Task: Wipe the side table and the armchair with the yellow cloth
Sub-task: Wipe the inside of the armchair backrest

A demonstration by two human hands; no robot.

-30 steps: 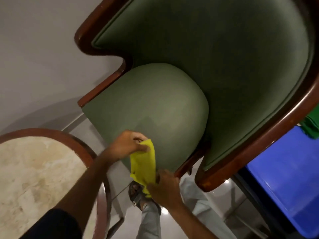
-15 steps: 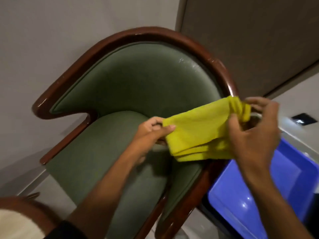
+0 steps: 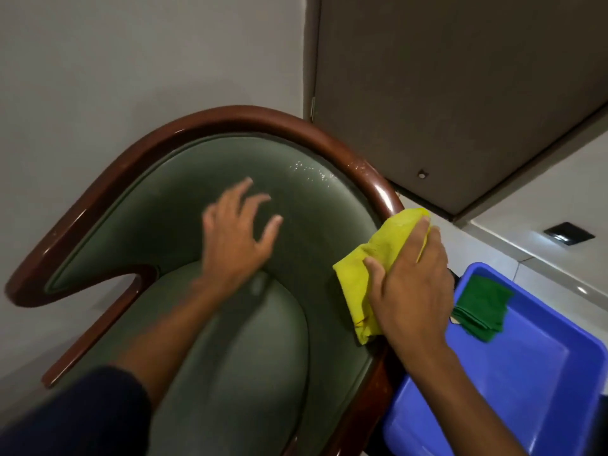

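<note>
The armchair [image 3: 204, 291] stands before me, its back to the wall [image 3: 131, 60]. My left hand [image 3: 235, 238] is over the backrest above the seat cushion [image 3: 243, 373]. My right hand [image 3: 411, 284] presses the cloth [image 3: 378, 258] on the chair's right arm. Right of the chair sits a tub [image 3: 526, 390], a folded rag [image 3: 482, 311] in its far corner.

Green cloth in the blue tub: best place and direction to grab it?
Pinch the green cloth from above, at its folded edge nearest the tub's middle. It lies flat and folded against the blue tub's near wall, beside the right hand, so the wall blocks a side approach; the tub's open top doesn't.
</note>
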